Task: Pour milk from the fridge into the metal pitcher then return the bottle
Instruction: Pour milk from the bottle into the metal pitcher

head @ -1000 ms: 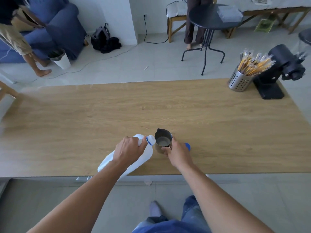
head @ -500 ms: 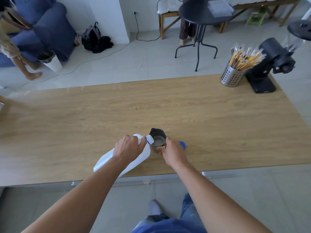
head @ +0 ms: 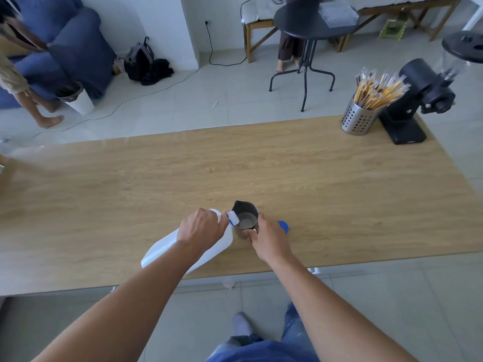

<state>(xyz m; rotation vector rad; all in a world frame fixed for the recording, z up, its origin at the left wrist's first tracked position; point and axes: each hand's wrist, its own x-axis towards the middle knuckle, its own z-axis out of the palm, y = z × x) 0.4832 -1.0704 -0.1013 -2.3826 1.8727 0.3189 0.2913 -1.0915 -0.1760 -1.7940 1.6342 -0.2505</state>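
My left hand (head: 200, 229) grips the white plastic milk bottle (head: 167, 250) near its neck and tilts it, the open mouth resting over the rim of the metal pitcher (head: 245, 219). Pale liquid shows inside the pitcher. My right hand (head: 266, 237) holds the pitcher at its near side, on its handle. The pitcher stands on the wooden table (head: 235, 173) near the front edge. The bottle's blue cap (head: 283, 226) lies on the table just right of my right hand.
A perforated steel holder of wrapped straws (head: 362, 114) and a black coffee grinder (head: 415, 100) stand at the table's far right. Beyond the table are a round black side table (head: 308, 24), a blue sofa (head: 70, 45) and other people's legs.
The bottle's mouth has moved right, from beside the pitcher to over its rim. The view has shifted a little to the left; both hands keep their grips.
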